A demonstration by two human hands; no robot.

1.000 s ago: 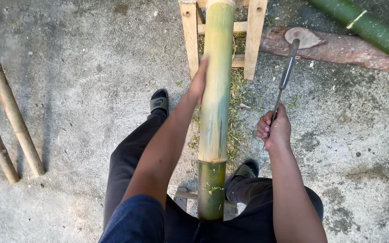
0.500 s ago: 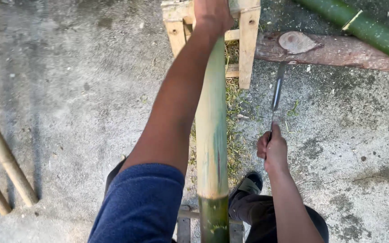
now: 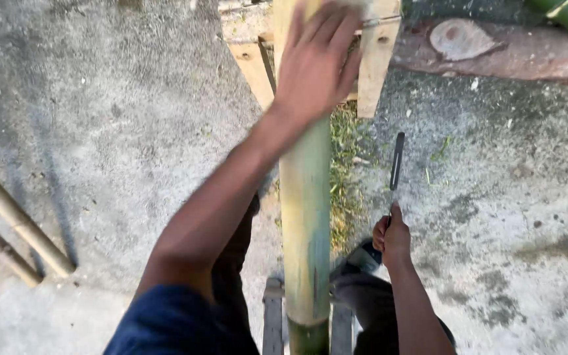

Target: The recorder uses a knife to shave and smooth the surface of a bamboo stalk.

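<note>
Left hand (image 3: 315, 62) stretched forward, fingers spread flat on the far end of the bamboo pole (image 3: 305, 217) (blurred, so grip unclear); pole running lengthwise away from the body, peeled pale along most of its length, far end resting on a wooden stand (image 3: 377, 62); right hand (image 3: 392, 238) well apart, low at the pole's right, clamped on the handle of a long knife (image 3: 396, 164), blade pointing away over the concrete floor (image 3: 133, 131); green shavings (image 3: 343, 164) beside the pole.

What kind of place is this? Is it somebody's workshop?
Probably an outdoor work yard where bamboo is shaped. The ground is rough concrete floor, a long bamboo pole lies across a wooden stand, green shavings lie beneath, and more bamboo poles rest nearby.
</note>
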